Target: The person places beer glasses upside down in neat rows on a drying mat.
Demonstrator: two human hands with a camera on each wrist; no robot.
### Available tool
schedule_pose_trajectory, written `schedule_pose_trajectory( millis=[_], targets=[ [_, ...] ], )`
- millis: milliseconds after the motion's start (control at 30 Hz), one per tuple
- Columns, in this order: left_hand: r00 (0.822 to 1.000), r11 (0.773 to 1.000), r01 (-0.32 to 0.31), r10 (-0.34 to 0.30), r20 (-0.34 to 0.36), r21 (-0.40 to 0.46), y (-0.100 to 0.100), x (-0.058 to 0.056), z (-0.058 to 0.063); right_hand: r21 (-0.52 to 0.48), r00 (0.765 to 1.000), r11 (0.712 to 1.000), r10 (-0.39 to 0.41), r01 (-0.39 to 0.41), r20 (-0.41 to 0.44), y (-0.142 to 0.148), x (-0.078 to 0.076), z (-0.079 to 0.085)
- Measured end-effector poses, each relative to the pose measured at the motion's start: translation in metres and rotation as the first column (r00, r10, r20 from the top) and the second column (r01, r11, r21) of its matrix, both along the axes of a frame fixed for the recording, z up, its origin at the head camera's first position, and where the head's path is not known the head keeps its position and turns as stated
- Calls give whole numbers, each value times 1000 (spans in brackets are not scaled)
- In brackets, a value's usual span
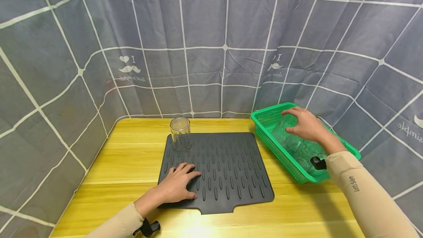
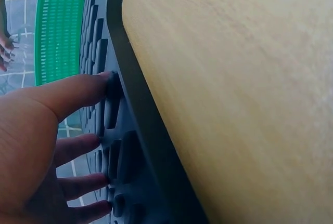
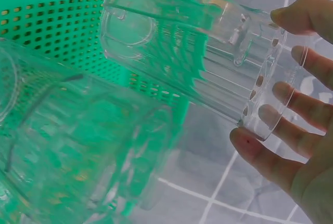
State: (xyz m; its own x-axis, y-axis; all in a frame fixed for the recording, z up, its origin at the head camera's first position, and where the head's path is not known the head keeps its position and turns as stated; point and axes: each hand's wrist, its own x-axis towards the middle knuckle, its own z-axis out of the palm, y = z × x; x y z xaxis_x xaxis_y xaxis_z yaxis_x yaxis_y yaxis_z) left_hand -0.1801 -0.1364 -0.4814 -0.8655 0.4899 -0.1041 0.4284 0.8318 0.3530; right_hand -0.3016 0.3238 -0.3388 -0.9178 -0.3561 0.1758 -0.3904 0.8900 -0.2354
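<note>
Nearest, the left hand (image 1: 176, 184) rests on the dark mat (image 1: 228, 172), fingers loosely spread and holding nothing; its forearm is cut off below. The right hand (image 1: 305, 124) grips a clear glass (image 3: 171, 37) round one end, at the green basket (image 1: 277, 151); whether glass and basket touch is unclear. Other glasses (image 3: 78, 141) inside blur and overlap, uncountable. Farther left, an upright glass (image 1: 181, 135) stands on the mat's far corner.

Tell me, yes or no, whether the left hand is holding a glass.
No, the left hand touches the dark mat, and the glass standing there is apart from it.
</note>
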Motion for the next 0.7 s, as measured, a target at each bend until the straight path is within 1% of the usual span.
schedule_pose_trajectory(
  millis=[233,533,700],
  targets=[
    [1000,1000,5,-5,13,-3,0,1,1,3,1000,1000,-12,13,-18,-5,2,14],
    [1000,1000,9,-9,11,-11,-1,0,0,4,1000,1000,-16,16,-2,-14,0,36],
    [1000,1000,15,-15,0,-13,-2,0,1,-1,1000,1000,-14,14,-28,-18,-1,47]
  ],
)
